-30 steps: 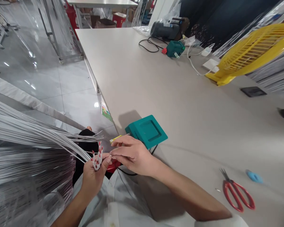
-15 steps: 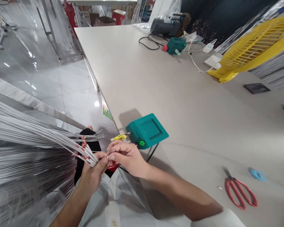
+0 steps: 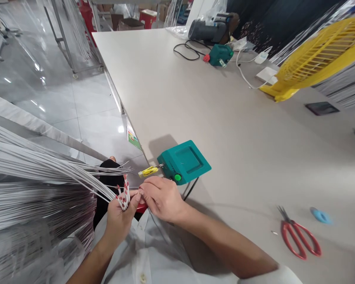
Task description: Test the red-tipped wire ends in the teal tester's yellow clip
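Note:
A bunch of white wires (image 3: 122, 199) with red tips is gripped in my left hand (image 3: 120, 217). Its thumb and forefinger meet the fingertips of my right hand (image 3: 164, 199), which is closed in a pinch. A thin strand runs into that pinch, but its end is hidden by the fingers. Just beyond my right hand stands a teal device (image 3: 185, 161) with a green knob. A yellow-handled piece (image 3: 148, 171) sticks out from the device's left side over the table edge.
Many long white wires (image 3: 32, 157) hang at the left. Red-handled scissors (image 3: 298, 236) and a blue ring (image 3: 321, 215) lie on the table (image 3: 239, 138) at right. A yellow fan (image 3: 316, 59), a phone-like slab (image 3: 322, 108) and a second green device (image 3: 220, 55) stand farther back.
The red-tipped wire ends in my left hand have swung upright and to the right. My right hand has turned, its fingers curling more closely over the pinch.

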Available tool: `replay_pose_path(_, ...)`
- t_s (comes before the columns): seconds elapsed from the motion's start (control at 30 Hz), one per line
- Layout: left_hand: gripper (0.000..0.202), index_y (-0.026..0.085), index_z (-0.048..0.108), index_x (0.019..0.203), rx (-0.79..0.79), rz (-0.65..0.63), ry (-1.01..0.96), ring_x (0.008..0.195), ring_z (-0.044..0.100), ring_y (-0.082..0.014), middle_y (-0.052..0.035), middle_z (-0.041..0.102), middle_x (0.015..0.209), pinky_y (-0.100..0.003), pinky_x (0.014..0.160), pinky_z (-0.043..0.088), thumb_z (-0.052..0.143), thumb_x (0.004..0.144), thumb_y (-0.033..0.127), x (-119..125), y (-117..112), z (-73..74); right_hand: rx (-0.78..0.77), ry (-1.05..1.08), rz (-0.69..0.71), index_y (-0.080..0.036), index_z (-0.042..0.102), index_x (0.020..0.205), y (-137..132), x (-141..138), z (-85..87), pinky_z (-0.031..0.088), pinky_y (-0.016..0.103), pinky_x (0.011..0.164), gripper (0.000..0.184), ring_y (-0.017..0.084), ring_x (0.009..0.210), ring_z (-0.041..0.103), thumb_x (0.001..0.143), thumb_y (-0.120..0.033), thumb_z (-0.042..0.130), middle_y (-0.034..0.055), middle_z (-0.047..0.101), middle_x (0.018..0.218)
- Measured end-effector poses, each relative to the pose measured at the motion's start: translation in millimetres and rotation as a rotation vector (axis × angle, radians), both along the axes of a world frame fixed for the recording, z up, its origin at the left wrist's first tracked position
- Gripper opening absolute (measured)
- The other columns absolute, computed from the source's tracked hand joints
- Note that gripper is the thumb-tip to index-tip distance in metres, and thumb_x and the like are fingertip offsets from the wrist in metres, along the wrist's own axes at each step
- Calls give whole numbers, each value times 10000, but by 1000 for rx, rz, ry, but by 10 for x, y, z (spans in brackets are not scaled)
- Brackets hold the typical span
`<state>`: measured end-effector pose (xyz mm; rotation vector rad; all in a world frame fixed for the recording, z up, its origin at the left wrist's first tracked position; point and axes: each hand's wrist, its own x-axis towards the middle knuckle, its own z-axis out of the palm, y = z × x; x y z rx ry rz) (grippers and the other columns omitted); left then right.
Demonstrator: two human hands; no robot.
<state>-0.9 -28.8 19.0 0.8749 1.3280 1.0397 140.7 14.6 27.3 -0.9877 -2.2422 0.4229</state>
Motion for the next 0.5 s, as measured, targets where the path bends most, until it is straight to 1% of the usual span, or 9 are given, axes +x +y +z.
replay_pose_path(0.03,196,130,680,746,4,12,15,430,392,-73,51,425,444,-197,417,325,606,747,312,13,0,-1,72,-95,30,-142,597,771,18,18,8,448,287,615,198,162,694,558,830,-168,410,69,621,745)
replay_pose_path(0.1,209,123,679,747,-2,49,27,422,386,-70,42,451,461,-195,401,311,606,743,318,38,3,-7,165,-238,89,-146,576,709,47,53,33,415,292,569,226,158,625,516,830,-168,387,58,580,675)
replay_pose_path(0.17,210,123,671,745,-27,104,30,423,381,-61,23,518,520,-190,392,297,612,736,324,50,11,-14,193,-294,148,-151,562,673,53,87,62,394,295,540,235,154,579,480,821,-160,380,50,553,640)
replay_pose_path(0.2,209,125,667,745,-44,131,30,421,376,-55,16,544,549,-188,388,289,616,732,328,49,18,-16,176,-288,164,-153,560,666,45,105,74,391,294,529,229,152,569,473,812,-155,383,49,550,635)
replay_pose_path(0.27,208,131,660,741,-62,169,28,408,351,-46,15,564,567,-184,375,263,623,726,336,37,35,-18,72,-221,152,-152,564,681,16,136,93,401,278,516,212,148,575,485,803,-145,390,47,553,639)
replay_pose_path(0.3,209,133,659,742,-66,167,23,403,338,-44,17,563,563,-182,370,251,624,726,338,29,44,-18,-2,-165,117,-151,568,703,-1,148,99,416,268,523,203,146,597,503,806,-142,392,51,562,657)
replay_pose_path(0.37,220,132,656,736,-63,131,-10,402,328,-42,13,564,563,-183,366,236,623,725,349,20,56,-19,-143,-23,13,-144,578,796,-27,157,107,457,255,578,174,150,688,548,823,-149,406,71,591,742)
replay_pose_path(0.43,247,128,650,719,-62,90,-51,402,326,-45,11,548,549,-183,366,231,617,724,372,21,57,-20,-246,109,-62,-144,570,925,-32,145,116,485,260,627,159,159,774,573,830,-193,453,96,608,862)
replay_pose_path(0.5,271,125,645,696,-62,60,-63,396,308,-46,29,485,494,-181,364,219,613,720,393,24,51,-20,-310,180,-56,-157,561,988,-15,122,125,494,260,640,197,161,799,583,819,-241,503,98,609,920)
